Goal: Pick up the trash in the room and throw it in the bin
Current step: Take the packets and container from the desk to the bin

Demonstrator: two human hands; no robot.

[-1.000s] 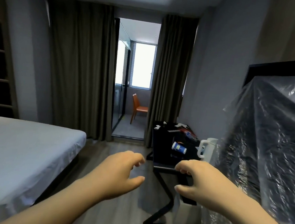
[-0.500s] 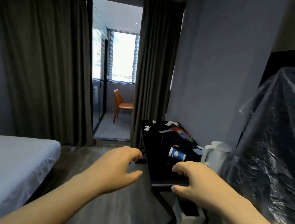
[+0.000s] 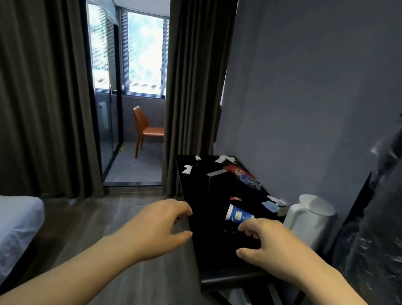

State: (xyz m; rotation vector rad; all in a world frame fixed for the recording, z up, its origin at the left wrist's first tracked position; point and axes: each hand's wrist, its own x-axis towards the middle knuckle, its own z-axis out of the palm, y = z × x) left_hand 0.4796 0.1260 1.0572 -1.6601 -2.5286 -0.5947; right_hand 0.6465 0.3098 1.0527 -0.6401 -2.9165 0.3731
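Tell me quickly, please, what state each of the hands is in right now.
Left hand: open, fingers loosely curled, holding nothing.
Right hand: open, fingers loosely curled, holding nothing.

Both hands reach forward with loosely curled fingers and hold nothing. The left hand (image 3: 157, 228) hovers at the left edge of the black table (image 3: 205, 201), and the right hand (image 3: 267, 245) is over its near end. Just beyond the right fingers (image 3: 246, 229) a blue-and-white paper cup (image 3: 238, 215) lies on its side. Farther past the fingertips lie a small red wrapper (image 3: 235, 199), a plastic bottle (image 3: 251, 181) and crumpled white tissues (image 3: 187, 169). A white kettle (image 3: 311, 218) stands to the right of the right fingers.
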